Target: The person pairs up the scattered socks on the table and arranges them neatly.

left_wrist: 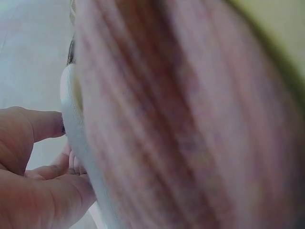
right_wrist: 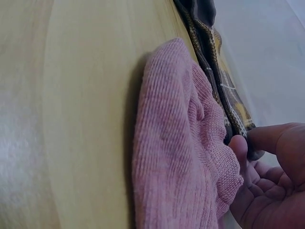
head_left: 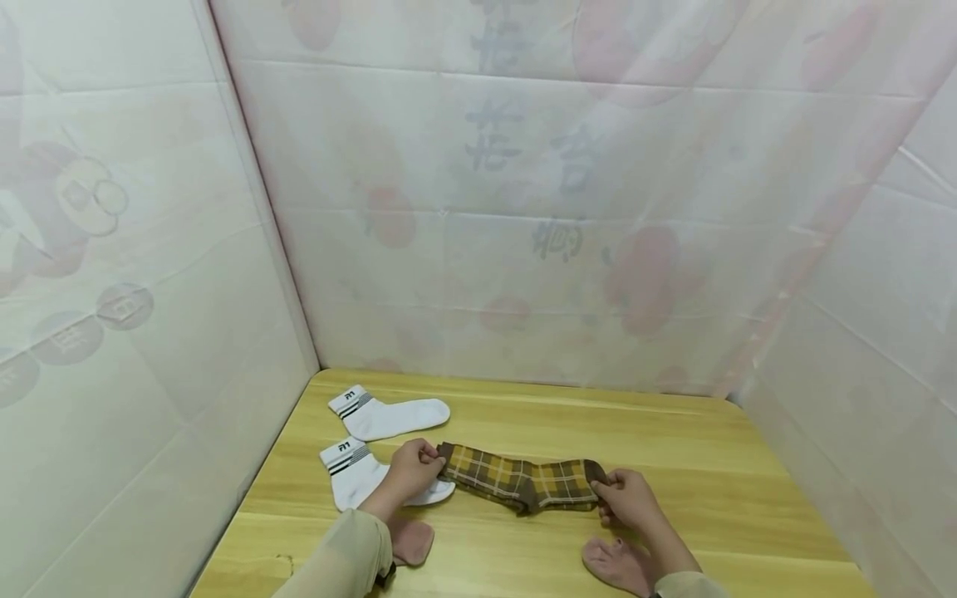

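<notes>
A brown plaid sock (head_left: 523,482) is lying stretched across the front middle of the wooden desk (head_left: 673,448), its length running left to right. The left hand (head_left: 413,467) is pinching its left end between curled fingers, and the right hand (head_left: 626,498) is gripping its right end in the same way (both hands are clamped on the sock). Under the left forearm a pink sock (head_left: 409,540) is lying on the desk, and a second pink sock (head_left: 615,565) is lying just in front of the right hand; the right wrist view is showing this one (right_wrist: 181,143) touching the plaid sock's edge (right_wrist: 214,81). Two white socks with striped cuffs are lying at the left: one (head_left: 357,475) partly under the left hand, the other (head_left: 385,413) behind it, near the desk's back corner.
</notes>
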Demonstrator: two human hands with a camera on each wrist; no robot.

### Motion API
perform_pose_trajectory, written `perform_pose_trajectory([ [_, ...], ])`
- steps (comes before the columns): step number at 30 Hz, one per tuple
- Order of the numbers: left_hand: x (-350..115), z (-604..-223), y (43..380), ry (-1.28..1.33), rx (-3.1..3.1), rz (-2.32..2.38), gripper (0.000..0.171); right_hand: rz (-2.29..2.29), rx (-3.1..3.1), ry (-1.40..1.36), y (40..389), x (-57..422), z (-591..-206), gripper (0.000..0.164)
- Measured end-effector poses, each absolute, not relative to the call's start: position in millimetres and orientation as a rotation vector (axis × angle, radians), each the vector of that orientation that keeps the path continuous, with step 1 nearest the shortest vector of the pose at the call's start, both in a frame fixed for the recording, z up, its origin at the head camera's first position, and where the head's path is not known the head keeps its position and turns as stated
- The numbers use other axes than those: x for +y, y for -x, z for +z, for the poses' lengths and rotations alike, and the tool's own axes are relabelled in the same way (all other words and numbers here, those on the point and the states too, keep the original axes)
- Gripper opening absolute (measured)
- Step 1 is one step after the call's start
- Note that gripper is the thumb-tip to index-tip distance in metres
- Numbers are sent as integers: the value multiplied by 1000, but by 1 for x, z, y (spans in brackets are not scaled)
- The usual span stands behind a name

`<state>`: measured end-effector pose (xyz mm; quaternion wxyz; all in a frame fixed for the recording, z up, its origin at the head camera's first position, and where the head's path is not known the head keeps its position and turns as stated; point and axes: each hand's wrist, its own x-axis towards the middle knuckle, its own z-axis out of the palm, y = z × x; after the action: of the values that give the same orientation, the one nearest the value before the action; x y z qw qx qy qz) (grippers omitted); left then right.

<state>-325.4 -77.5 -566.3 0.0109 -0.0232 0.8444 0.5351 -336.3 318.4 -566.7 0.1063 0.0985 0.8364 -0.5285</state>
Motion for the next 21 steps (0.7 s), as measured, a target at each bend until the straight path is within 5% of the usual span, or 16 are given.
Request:
perform_pose_trajectory([
  [21,-72,-540,323,-67,2815,1543,13,-1554,2494,-259,320,327,-543,26],
])
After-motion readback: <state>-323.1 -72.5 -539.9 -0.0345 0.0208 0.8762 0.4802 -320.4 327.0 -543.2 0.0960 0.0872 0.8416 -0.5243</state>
